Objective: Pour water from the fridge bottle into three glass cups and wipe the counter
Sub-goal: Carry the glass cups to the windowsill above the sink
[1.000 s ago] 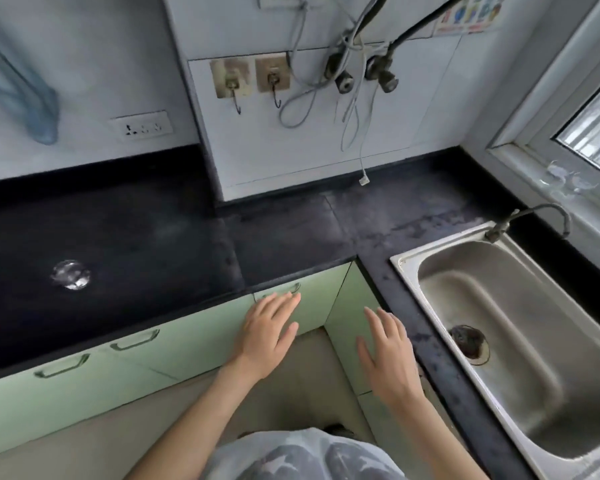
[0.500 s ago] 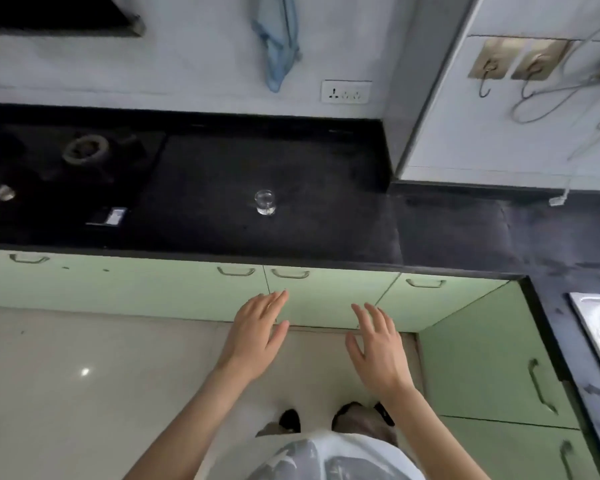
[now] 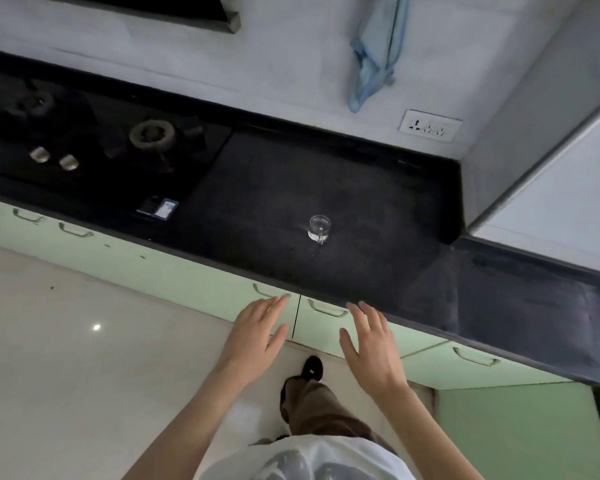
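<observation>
One small clear glass cup point(image 3: 319, 229) stands upright on the black counter point(image 3: 378, 209), well back from its front edge. A light blue cloth point(image 3: 374, 57) hangs on the white wall above. My left hand point(image 3: 257, 336) and my right hand point(image 3: 373, 344) hover side by side in front of the green cabinet drawers, fingers straight and spread, holding nothing. Both are nearer to me than the counter edge and touch nothing. No bottle is in view.
A black gas hob point(image 3: 94, 140) with two burners and two knobs fills the counter's left part. A small dark card or packet point(image 3: 158, 207) lies by its corner. A wall socket point(image 3: 430, 126) sits right of the cloth. The counter turns a corner at the right.
The view has swung left, from the sink and corner to the hob and the glass cup. Both hands stay open and held out in front of me.
</observation>
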Demonstrator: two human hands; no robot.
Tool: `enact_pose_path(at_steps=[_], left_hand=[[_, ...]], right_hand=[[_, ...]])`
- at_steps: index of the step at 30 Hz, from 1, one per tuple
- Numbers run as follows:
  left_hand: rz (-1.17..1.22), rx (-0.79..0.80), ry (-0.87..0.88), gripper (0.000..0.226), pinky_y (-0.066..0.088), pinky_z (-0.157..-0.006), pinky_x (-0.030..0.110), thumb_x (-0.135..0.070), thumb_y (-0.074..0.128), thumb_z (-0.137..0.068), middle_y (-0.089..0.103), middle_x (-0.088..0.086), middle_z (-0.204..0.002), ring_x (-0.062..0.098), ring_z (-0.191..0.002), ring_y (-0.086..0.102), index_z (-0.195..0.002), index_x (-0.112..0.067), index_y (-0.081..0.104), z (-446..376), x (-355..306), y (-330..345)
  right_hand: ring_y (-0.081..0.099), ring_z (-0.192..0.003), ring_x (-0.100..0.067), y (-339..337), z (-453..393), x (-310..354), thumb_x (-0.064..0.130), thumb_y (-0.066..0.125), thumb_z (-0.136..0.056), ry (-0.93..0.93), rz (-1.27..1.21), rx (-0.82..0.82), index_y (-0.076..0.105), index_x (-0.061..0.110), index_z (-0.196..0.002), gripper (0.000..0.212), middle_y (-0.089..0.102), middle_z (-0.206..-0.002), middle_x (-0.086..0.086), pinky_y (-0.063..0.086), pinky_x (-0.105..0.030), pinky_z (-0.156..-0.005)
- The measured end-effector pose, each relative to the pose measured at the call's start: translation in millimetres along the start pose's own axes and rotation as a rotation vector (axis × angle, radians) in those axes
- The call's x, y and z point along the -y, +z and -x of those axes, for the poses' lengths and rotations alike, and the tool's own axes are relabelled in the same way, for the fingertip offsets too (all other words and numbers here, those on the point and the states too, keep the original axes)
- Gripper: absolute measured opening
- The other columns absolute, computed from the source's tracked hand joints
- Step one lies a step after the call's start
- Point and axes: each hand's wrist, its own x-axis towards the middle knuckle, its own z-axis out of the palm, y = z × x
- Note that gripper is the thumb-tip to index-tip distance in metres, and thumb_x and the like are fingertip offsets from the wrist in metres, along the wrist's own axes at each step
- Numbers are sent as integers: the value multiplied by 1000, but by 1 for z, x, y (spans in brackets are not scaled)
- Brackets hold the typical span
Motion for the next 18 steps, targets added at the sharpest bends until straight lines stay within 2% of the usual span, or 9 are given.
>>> enact_pose_path(at_steps=[4,9,18], left_hand=[[-16,-14,-1,49,31,-111,34,-27,47,-100,49,4,-142,22,-132,42,-146,-12,39,-57,1,-5],[-54,-14,-20,51,27,-113,34,-31,45,-100,45,2,-146,22,-135,37,-148,-17,35,-126,4,-15],[-116,24,-3,52,27,-115,35,-36,39,-101,41,0,-149,20,-139,33,-150,-19,30,-199,19,-22]], right_hand=[[29,-141,-24,-12,-59,-12,35,46,-100,-1,-21,-22,39,17,-147,51,39,-151,-6,31,-37,-113],[30,-141,-24,-35,-124,-22,33,48,-100,-3,-29,-45,39,15,-147,51,39,-151,-7,33,-38,-113],[33,-140,-26,-42,-195,-21,34,49,-99,-36,-15,-46,39,15,-147,52,40,-150,-8,34,-40,-113]])
